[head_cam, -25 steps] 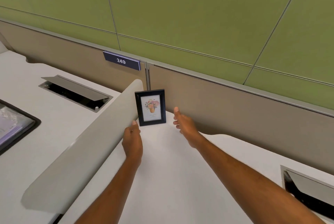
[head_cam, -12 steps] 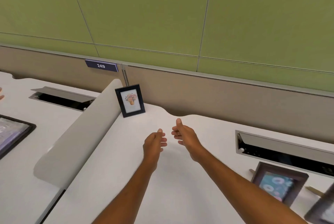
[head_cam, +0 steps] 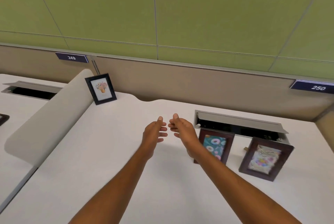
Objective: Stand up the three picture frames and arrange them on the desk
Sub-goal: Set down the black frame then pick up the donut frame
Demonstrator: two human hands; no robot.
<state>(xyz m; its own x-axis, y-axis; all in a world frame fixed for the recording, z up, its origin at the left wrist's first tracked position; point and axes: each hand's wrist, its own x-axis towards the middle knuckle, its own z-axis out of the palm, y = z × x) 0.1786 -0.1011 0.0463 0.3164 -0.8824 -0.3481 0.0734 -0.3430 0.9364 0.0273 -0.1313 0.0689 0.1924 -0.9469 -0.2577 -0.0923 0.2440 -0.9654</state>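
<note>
Both hands had drawn back from the black frame (head_cam: pixel 100 88) and come together over the middle of the bench (head_cam: pixel 112 151), while the view had swung right to take in two more frames. Left hand (head_cam: pixel 153 133) and right hand (head_cam: pixel 182 128) hovered side by side, fingertips nearly meeting, fingers loosely spread and curled, holding nothing. The black frame, with its flower print, stood upright well beyond and to the left of the left hand, at the back corner of the bench, just beside the rounded grey divider (head_cam: pixel 48 122). Just to the right of the right hand stood a dark brown frame with a teal donut picture (head_cam: pixel 216 147), its left edge hidden behind the right wrist. Farther right stood a second dark brown frame (head_cam: pixel 265 158), tilted back, its picture blurred. Behind these two, an open cable hatch (head_cam: pixel 238 124) was set into the bench. On the partition beyond were number plates 249 (head_cam: pixel 71 57) and 250 (head_cam: pixel 314 87).
</note>
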